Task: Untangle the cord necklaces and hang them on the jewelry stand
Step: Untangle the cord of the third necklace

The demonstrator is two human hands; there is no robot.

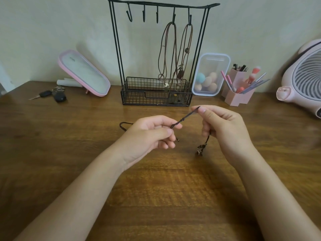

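Note:
A dark cord necklace [186,117] is stretched between my two hands above the wooden table. My left hand [152,133] pinches one end of the taut stretch, and a loop of the cord trails left onto the table. My right hand [224,126] pinches the other end higher up, and a small metal pendant [200,149] dangles below it. The black wire jewelry stand [157,49] rises behind them against the wall. Two brown cord necklaces [175,54] hang from its two right hooks into the basket base. The three left hooks are bare.
A pink-rimmed mirror [85,73] leans at the back left with keys [52,95] in front of it. Right of the stand sit a clear box of makeup sponges [210,75], a pink brush holder [239,87] and a pink fan [304,80].

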